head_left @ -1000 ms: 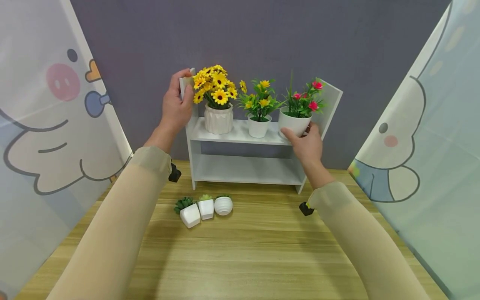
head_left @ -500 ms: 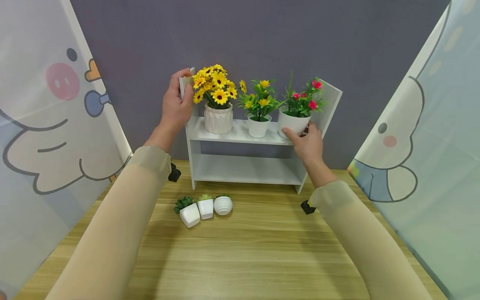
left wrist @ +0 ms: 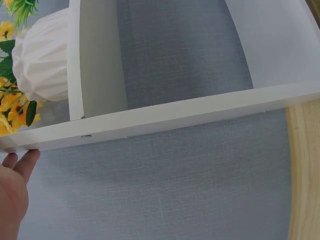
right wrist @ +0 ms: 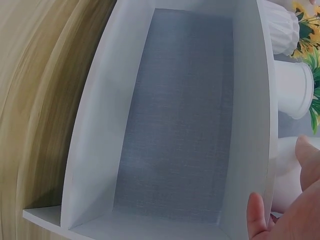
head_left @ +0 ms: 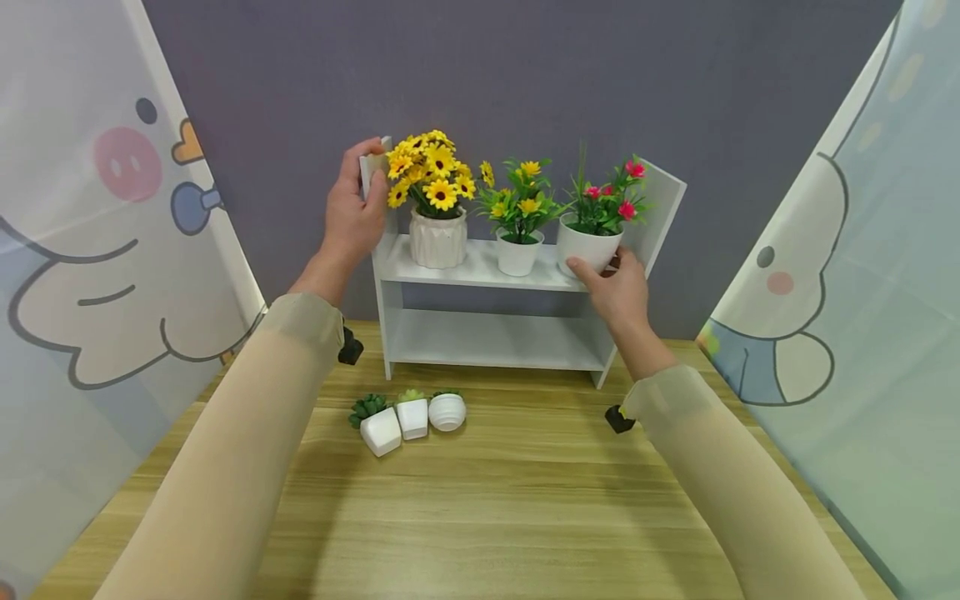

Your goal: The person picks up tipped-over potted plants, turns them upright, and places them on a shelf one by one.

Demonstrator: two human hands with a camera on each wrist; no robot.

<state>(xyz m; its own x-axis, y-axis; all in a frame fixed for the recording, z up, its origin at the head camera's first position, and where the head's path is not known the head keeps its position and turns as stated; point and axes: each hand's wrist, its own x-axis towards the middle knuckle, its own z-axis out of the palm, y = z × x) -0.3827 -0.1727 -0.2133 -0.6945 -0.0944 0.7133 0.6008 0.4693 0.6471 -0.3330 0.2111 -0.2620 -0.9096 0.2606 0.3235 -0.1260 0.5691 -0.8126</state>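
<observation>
A white two-tier shelf [head_left: 495, 340] stands against the grey wall. My left hand [head_left: 354, 215] grips the upper edge of its left side panel [left wrist: 165, 117], thumb on the inner side. On the upper board, my right hand [head_left: 621, 292] holds a white flower pot [head_left: 587, 247] with pink flowers, thumb at its front and fingers around its right side. Left of it are a small white pot [head_left: 517, 257] with yellow flowers and a ribbed white pot [head_left: 438, 240] of yellow daisies. The right wrist view shows the thumb against the round pot [right wrist: 286, 187].
Three small white succulent pots, one angular [head_left: 381, 431], one square [head_left: 412, 418] and one round [head_left: 447, 412], lie tipped on the wooden table [head_left: 480, 517] before the shelf. Cartoon-printed curtains [head_left: 112, 275] hang at both sides.
My right wrist has shifted slightly to the right, with the hand still at the pot. The left hand, shelf and other pots have stayed in place.
</observation>
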